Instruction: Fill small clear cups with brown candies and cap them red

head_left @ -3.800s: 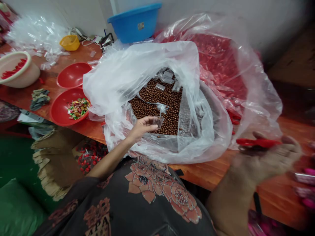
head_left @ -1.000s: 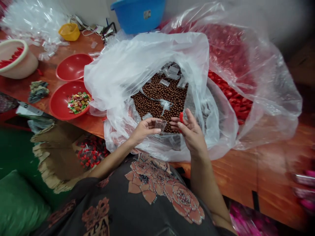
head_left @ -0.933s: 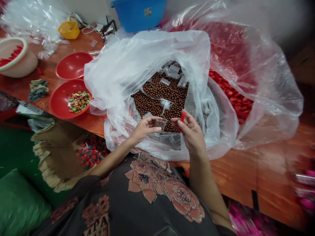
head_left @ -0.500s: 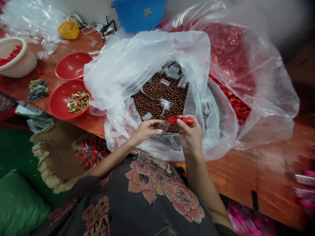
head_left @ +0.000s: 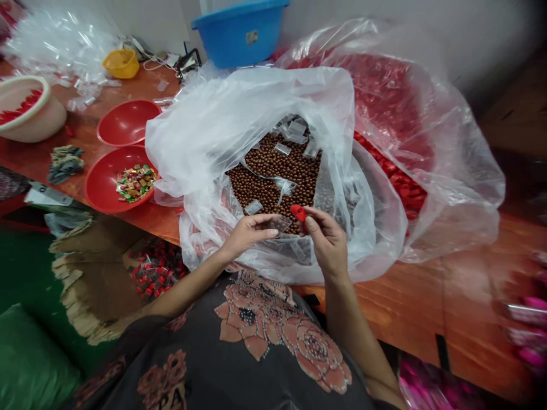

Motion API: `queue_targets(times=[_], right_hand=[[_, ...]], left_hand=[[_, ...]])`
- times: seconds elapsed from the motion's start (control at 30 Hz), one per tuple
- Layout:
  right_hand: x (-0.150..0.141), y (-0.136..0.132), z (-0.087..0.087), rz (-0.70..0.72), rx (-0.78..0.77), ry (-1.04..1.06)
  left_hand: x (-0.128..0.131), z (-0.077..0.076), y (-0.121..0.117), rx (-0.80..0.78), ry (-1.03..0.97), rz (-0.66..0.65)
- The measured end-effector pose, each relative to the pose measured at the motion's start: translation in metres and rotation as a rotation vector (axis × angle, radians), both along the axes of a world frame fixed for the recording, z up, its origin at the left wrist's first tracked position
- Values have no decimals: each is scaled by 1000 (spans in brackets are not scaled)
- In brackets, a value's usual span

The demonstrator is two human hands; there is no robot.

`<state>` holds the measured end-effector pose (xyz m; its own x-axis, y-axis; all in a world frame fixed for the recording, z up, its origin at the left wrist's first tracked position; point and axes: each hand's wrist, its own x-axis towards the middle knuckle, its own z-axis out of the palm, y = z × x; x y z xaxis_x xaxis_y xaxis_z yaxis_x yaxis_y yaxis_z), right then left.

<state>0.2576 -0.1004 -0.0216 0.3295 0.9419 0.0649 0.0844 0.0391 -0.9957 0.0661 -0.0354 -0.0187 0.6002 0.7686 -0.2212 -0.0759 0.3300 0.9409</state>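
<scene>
Clear plastic sachet (head_left: 278, 224) lies across the extended fingers of the left hand (head_left: 248, 236); thumb sits over the near edge, grip narrow. Right hand (head_left: 327, 245): fingertips (head_left: 308, 223) pinched narrow on a small red object (head_left: 298, 213), seen end-on, too foreshortened to identify. Red object is just beside the sachet; can't tell if they touch.

Both hands are over the mouth of a large clear polythene bag (head_left: 239, 131), which is filled with brown round sweets (head_left: 273, 176). A few small clear sachets (head_left: 253, 206) lie on top of them. Right of it, a second clear bag (head_left: 453, 171) holds red-wrapped items (head_left: 384, 97).

On the orange wooden table (head_left: 427, 302), to the left: red bowl (head_left: 102, 182) with mixed wrapped sweets (head_left: 135, 183), second red bowl (head_left: 126, 122), cream bowl (head_left: 25, 91) with red items, crumpled cloth (head_left: 65, 164). Farther back: loose clear plastic (head_left: 60, 48), yellow container (head_left: 122, 64), blue basin (head_left: 239, 40). Below the table edge, left: cardboard box (head_left: 92, 279) with red packets (head_left: 156, 267), green sack (head_left: 29, 359). Blurred pink packets (head_left: 530, 324) at right edge.
</scene>
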Motion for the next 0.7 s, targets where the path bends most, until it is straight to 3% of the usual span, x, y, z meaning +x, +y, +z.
queue_targets(times=[0.13, 0.27, 0.37, 0.57, 0.7], right_hand=[[1, -1, 6, 130, -106, 104], [2, 1, 7, 288, -179, 9], [7, 2, 9, 362, -130, -196], [5, -4, 14, 405, 130, -711], [-7, -5, 7, 346, 224, -1059]], left_hand=[[-2, -3, 1, 82, 72, -32], [-2, -4, 2, 174, 134, -42], [-3, -4, 2, 215, 145, -43], [-3, -3, -1, 237, 137, -37], [-1, -3, -5, 223, 131, 12]])
